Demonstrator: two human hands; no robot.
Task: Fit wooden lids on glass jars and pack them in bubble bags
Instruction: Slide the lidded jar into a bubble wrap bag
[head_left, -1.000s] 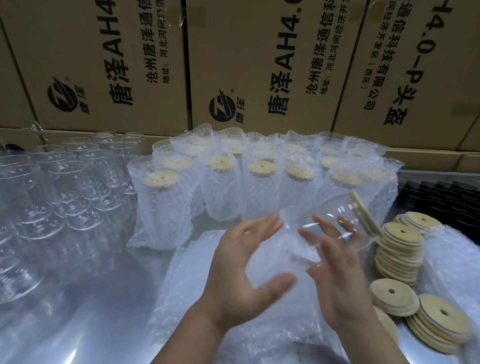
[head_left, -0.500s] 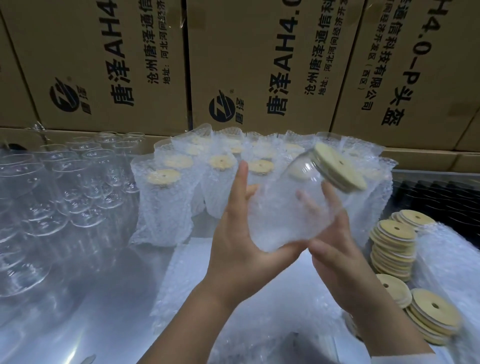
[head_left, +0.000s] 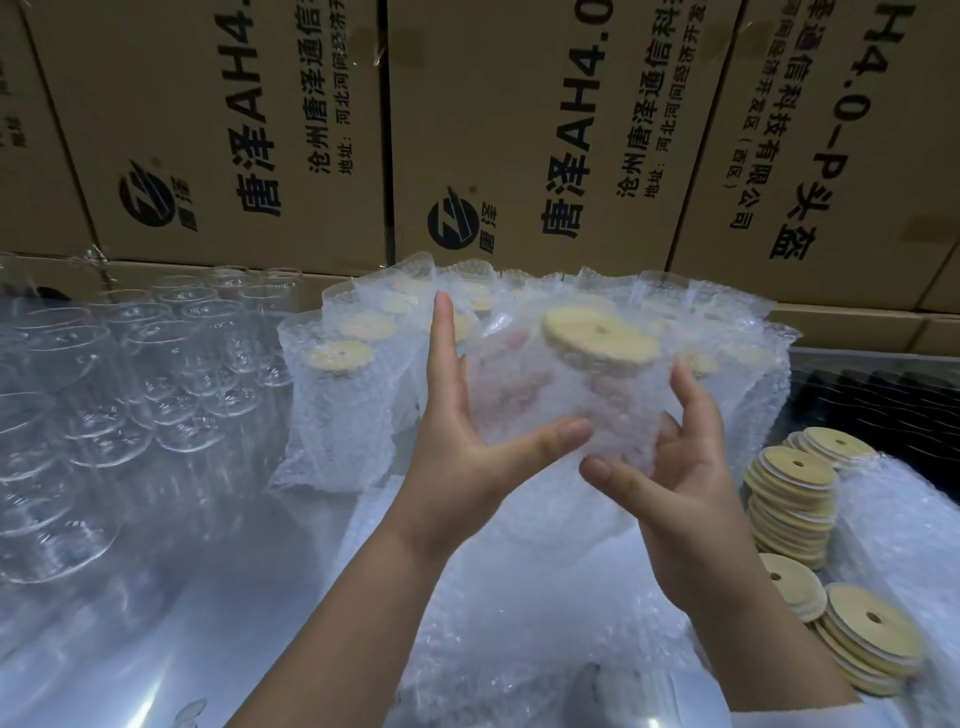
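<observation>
Up in the air, in front of the packed rows: one glass jar (head_left: 545, 395) inside a bubble bag (head_left: 618, 415), tipped a bit. On top, a round wooden lid (head_left: 600, 338), pale yellow, with a small hole in the middle. Looks milky and bumpy through the bag.

Held on both sides. On the left, the left hand (head_left: 467, 457), first finger straight up, thumb stretched under the bottom, other fingers showing pink behind the plastic. On the lower right, the right hand (head_left: 675, 483), cupped round the bag with fingers bent, thumb poking left below it.

Behind, more bagged jars (head_left: 337, 405) with lids on. To the left, bare glasses (head_left: 156, 353). To the right, lid piles (head_left: 789, 499). Below the hands, flat bags (head_left: 519, 623) on the shiny table (head_left: 208, 597).

On the brown boxes (head_left: 208, 130) at the back, black print: "唐泽AH4.0", "沧州唐泽通信", "科技有限公司", "4.0-P头盔", next to a round black logo (head_left: 453, 221).
</observation>
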